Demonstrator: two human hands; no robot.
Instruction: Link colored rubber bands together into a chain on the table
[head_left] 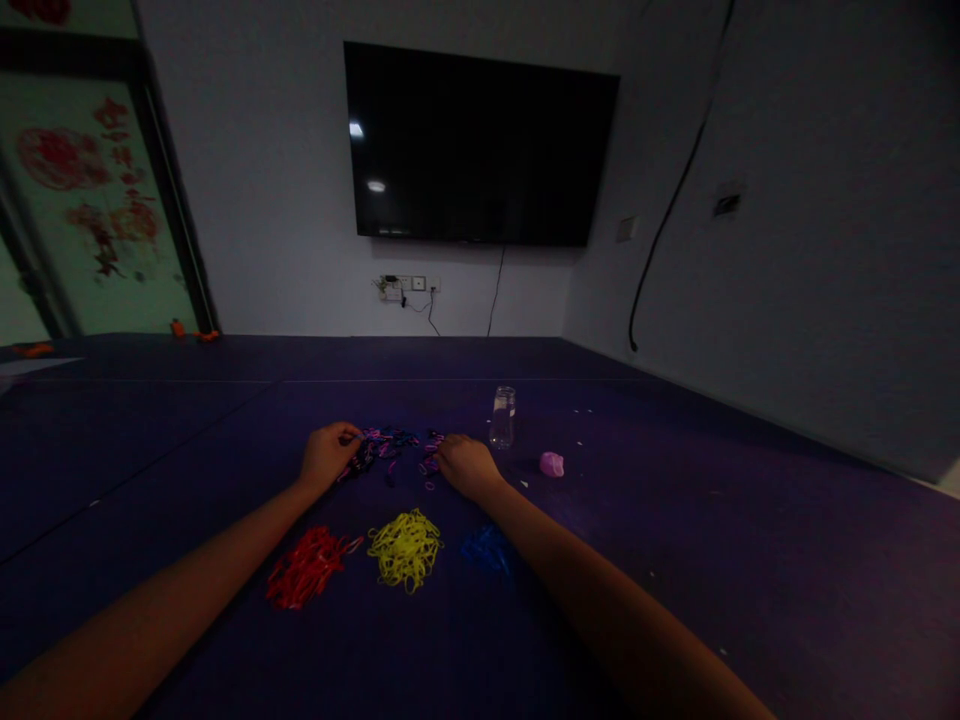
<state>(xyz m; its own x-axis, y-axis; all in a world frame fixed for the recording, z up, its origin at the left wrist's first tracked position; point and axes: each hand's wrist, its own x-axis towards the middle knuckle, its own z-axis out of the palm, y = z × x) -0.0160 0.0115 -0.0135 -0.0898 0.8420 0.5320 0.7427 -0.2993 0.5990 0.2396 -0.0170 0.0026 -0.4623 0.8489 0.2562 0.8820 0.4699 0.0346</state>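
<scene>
Both my arms reach forward over a dark purple table [712, 520]. My left hand [327, 453] is curled at the left edge of a mixed heap of pink, purple and dark rubber bands [391, 448], fingers pinched on some bands. My right hand [465, 465] rests closed at the heap's right edge, its fingertips among the bands; what it holds is hidden. Nearer to me lie three sorted heaps: red bands [306, 567], yellow bands [405, 547] and blue bands [486, 548], the blue one partly under my right forearm.
A small clear jar [502, 416] stands just right of the mixed heap, and a pink lid [551, 464] lies beside it. A black wall screen [480, 145] hangs ahead. A glass door with red decorations [90, 200] is at the left.
</scene>
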